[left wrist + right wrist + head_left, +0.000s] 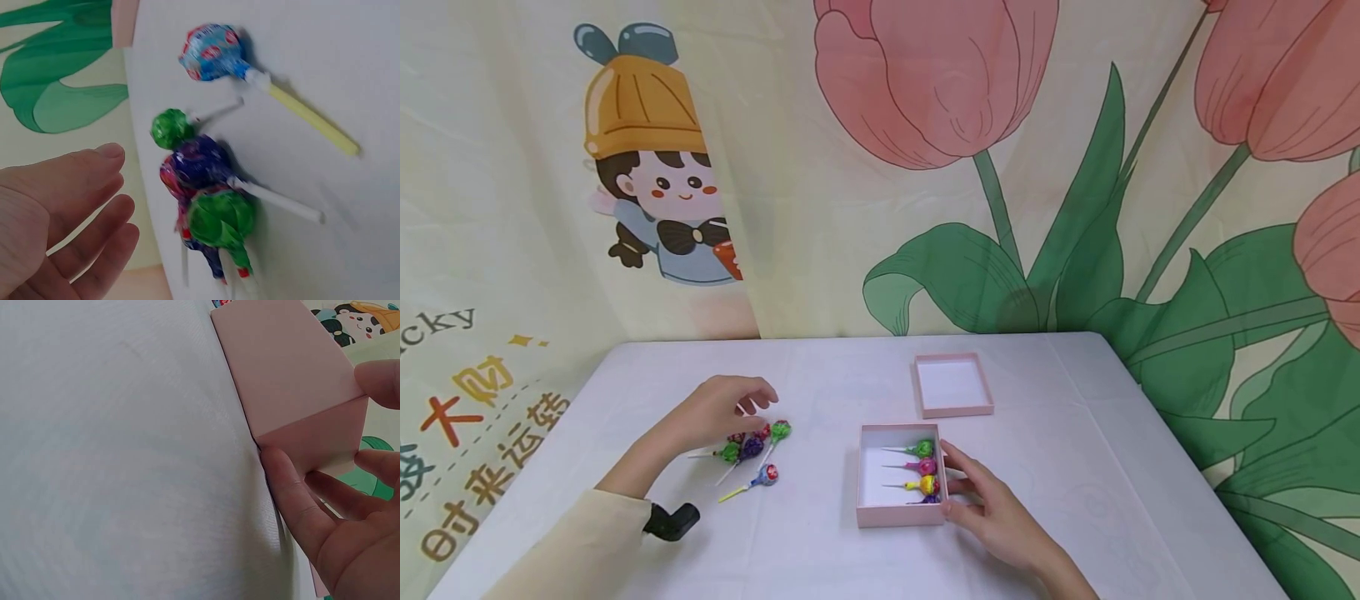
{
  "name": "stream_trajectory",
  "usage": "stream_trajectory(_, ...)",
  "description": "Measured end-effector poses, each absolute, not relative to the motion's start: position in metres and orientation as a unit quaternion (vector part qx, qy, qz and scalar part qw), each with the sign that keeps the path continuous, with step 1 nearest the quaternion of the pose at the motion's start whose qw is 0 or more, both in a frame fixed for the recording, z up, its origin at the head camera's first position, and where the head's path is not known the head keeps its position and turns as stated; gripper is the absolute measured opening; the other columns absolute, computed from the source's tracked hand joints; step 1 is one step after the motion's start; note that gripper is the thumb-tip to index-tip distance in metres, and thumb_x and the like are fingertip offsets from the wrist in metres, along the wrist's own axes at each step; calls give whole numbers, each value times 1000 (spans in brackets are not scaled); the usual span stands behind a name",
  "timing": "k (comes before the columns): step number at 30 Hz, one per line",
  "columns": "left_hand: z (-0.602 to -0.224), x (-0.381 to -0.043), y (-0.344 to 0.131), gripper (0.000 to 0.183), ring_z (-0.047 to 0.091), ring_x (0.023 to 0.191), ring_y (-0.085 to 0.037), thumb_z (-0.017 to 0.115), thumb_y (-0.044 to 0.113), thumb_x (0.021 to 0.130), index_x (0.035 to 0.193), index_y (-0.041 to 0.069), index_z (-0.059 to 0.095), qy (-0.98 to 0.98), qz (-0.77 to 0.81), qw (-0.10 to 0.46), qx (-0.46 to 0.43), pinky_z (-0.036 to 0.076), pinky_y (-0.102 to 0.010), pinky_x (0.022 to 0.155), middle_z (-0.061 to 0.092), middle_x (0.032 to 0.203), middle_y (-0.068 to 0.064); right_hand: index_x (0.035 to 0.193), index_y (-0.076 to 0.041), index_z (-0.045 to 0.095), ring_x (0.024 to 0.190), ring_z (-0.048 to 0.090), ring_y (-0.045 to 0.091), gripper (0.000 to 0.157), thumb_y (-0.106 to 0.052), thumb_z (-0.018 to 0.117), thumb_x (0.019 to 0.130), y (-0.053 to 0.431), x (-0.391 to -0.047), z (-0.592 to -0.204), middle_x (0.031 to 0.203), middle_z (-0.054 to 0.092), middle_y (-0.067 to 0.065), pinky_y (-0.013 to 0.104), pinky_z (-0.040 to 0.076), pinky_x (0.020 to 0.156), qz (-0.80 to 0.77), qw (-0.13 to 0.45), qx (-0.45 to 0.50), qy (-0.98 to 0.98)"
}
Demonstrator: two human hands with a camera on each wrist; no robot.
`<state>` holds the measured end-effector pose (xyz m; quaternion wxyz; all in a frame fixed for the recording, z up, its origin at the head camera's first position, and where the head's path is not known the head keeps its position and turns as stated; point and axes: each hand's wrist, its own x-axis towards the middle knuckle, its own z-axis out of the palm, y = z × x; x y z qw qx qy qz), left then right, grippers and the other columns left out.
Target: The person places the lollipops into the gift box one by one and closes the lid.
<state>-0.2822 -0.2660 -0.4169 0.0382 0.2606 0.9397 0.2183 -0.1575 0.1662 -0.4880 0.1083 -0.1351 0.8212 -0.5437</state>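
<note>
Where the wrapped lollipops [222, 219] lie in a heap on the left side of the table [805, 550], their heads are round and their shiny, crinkly wraps are green, purple and red. Near them is a blue and red lollipop [212, 53] on a thin yellow stick [315, 120]; its tiny print is too blurry to read. The left hand's grip [726, 412] is just over the heap, fingers loose, with nothing in it. The right hand's grip [992, 508] holds the right side of a smooth, square pink box [900, 517]. Four more lollipops [927, 484] lie inside in a row: green, pink, yellow and purple, sticks to the left. Behind the box is a shallow pink lid [955, 411], white inside facing up. At the back hangs a cloth [820, 283] with big pink tulips [940, 75], the letters "ucky" [437, 327] and Chinese writing [497, 462], with 大财 and 时来运转.
</note>
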Motion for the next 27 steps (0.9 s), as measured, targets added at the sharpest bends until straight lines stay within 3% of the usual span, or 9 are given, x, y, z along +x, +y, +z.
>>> stream_trajectory(7,-425,-290,-274,26,66,93,-15,83,15,93,118,12,75,945,199,56,253,60,-41,84,76,104,1,168,-27,32,133,60,32,79,-24,74,101,168,-158,-489,162,45,18,51,56,104,-546,109,-137,819)
stream_trajectory(27,-435,-297,-278,16,60,85,-10,78,10,96,110,18,79,943,152,98,278,53,-33,77,72,95,10,168,-31,31,134,60,33,78,-30,72,102,169,-160,-491,162,45,15,53,54,106,-525,108,-138,833)
